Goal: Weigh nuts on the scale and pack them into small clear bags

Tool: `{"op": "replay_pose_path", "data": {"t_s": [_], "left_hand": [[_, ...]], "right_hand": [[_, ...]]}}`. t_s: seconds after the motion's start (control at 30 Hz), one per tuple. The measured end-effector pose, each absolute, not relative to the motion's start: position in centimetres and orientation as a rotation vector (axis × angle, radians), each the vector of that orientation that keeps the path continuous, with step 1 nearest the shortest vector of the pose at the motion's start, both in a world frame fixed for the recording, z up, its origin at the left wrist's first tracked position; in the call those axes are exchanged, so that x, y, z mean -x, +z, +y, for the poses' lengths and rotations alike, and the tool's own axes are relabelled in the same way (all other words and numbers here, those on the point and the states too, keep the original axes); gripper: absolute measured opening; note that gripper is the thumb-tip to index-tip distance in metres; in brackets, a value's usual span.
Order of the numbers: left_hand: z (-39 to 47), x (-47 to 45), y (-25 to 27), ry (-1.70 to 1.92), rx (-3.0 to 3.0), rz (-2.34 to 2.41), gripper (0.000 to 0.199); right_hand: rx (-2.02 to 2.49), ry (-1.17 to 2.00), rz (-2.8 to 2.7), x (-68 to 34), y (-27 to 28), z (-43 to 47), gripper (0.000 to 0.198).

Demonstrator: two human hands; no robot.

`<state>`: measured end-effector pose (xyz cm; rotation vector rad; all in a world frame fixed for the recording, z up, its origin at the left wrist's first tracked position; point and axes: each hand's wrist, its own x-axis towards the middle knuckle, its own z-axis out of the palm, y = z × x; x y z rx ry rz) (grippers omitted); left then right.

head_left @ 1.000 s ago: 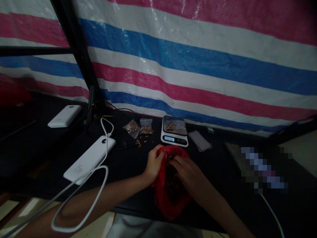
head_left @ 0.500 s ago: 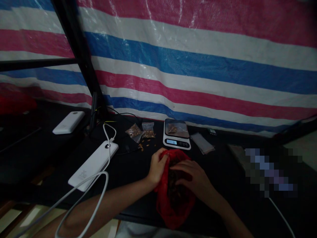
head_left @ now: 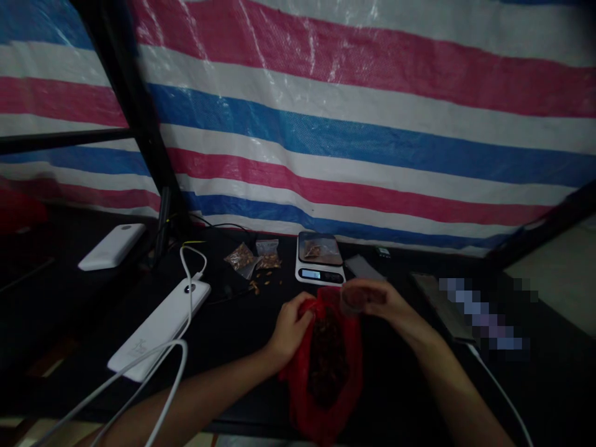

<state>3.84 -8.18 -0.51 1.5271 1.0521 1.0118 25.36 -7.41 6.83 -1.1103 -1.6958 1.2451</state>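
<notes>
One striped sheet (head_left: 349,139) hangs behind the scale (head_left: 329,277) on the black desk (head_left: 233,329); in front of the scale, the left hand (head_left: 289,329) grips a red bag (head_left: 302,372), the right hand (head_left: 390,305) a clear item (head_left: 354,300).

Left hand: my left hand (head_left: 289,328) pinches the left side of the rim of a red bag (head_left: 321,422), its mouth open
Bag contents: small dark brown pieces (head_left: 327,360), too dim to tell singly
Right hand: with my right hand (head_left: 393,304) I grip a small clear cup (head_left: 352,299) at the bag's upper right edge
Scale: white digital scale (head_left: 305,273) beyond the bag, display lit, a clear packet (head_left: 315,249) on its platform
Left of scale: two filled packets (head_left: 241,257) side by side, a few loose pieces (head_left: 254,287) near them
Farther left: white power bank (head_left: 153,335), a white cable (head_left: 188,298) crossing it
Behind: striped sheet (head_left: 349,130) in red, white and blue
</notes>
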Motion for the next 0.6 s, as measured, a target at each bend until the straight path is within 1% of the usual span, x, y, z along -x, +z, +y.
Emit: {"op": "replay_pose_path", "data": {"t_s": [0.1,0.17,0.3,0.43,0.53,0.6], "left_hand": [[-8.5,-3.9,-0.3,0.942,-1.645,1.015,0.023],[-8.8,-3.9,-0.3,0.928,-1.684,0.992,0.029],[-9.5,-3.2,0.1,0.984,-1.804,0.95,0.035],[-8.6,-2.0,2.1,1.122,-2.007,0.953,0.033],[-5.4,-2.1,4.4,1.183,-2.154,1.009,0.026],[-2.4,-2.8,5.5,1.139,-2.295,0.992,0.022]], "right_hand": [[1.118,1.138,-1.551,-26.3,7.6,-5.5,0.056],[1.094,1.067,-1.474,-26.4,7.4,-4.3,0.053],[1.017,0.978,-1.288,-26.0,4.7,-2.4,0.047],[1.078,0.981,-1.163,-26.5,1.7,-1.4,0.046],[1.132,0.932,-1.054,-27.3,0.9,-1.0,0.05],[1.128,0.889,-1.018,-27.6,0.9,-0.8,0.053]]}}
